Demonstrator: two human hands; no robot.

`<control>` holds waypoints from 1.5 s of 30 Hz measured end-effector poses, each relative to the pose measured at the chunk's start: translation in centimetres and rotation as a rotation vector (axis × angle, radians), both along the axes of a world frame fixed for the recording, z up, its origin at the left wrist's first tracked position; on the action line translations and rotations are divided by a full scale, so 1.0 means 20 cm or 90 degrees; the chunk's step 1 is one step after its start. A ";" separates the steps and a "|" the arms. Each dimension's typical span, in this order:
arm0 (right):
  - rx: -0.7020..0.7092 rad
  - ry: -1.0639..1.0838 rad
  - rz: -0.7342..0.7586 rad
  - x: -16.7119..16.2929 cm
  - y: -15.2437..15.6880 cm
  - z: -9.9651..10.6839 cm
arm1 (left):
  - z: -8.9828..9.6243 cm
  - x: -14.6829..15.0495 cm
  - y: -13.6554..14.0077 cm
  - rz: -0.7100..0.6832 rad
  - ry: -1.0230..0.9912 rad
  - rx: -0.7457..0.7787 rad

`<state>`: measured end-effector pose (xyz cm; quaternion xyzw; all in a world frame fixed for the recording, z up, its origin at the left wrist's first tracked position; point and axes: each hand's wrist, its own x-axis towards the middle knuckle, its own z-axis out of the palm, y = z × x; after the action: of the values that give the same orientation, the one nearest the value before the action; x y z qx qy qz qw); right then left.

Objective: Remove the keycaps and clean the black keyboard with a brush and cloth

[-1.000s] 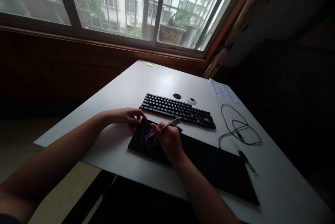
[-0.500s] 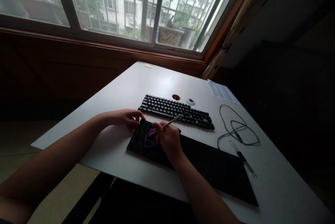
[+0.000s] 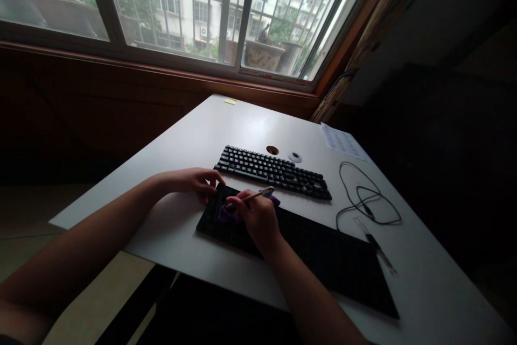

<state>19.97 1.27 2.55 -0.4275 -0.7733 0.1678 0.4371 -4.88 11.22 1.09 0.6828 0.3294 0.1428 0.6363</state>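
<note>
My right hand [image 3: 260, 218] is closed around a thin pale stick with a wider rounded upper end [image 3: 264, 192]. Its lower end goes down into a crumpled purple cloth [image 3: 229, 215], partly hidden by the hand. Cloth and hand rest over the left part of a long black keyboard base [image 3: 323, 248], lying flat and too dark to show detail. My left hand [image 3: 202, 182] has its fingers bent around the base's far left corner, gripping it. Just beyond the base lies a set of black keys in rows, the keyboard's key section [image 3: 274, 170].
On the white desk [image 3: 169, 146] at the right lie a coiled black cable [image 3: 369, 197], a black-handled wire tool [image 3: 375, 245] and paper sheets [image 3: 343, 140]. Behind the keys are a desk hole [image 3: 272, 150] and its round cover [image 3: 294, 157]. A yellow note [image 3: 230, 101] sits at the back.
My right hand has shifted slightly, and the stick has tipped lower, its rounded end moving left and toward me. The purple cloth has slid a little left. My left hand stays in place.
</note>
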 end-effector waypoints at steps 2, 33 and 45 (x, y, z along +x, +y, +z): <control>0.032 -0.027 -0.005 -0.01 0.00 -0.01 | 0.00 0.00 0.00 0.002 0.006 0.001; -0.022 -0.026 0.027 0.04 0.02 0.04 | 0.01 0.00 -0.01 -0.001 0.000 0.008; -0.004 -0.002 -0.024 0.02 0.04 -0.02 | 0.02 0.01 0.00 0.002 0.001 -0.003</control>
<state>20.42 1.99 2.20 -0.4436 -0.7653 0.1609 0.4378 -4.78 11.17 1.40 0.6810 0.3311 0.1427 0.6374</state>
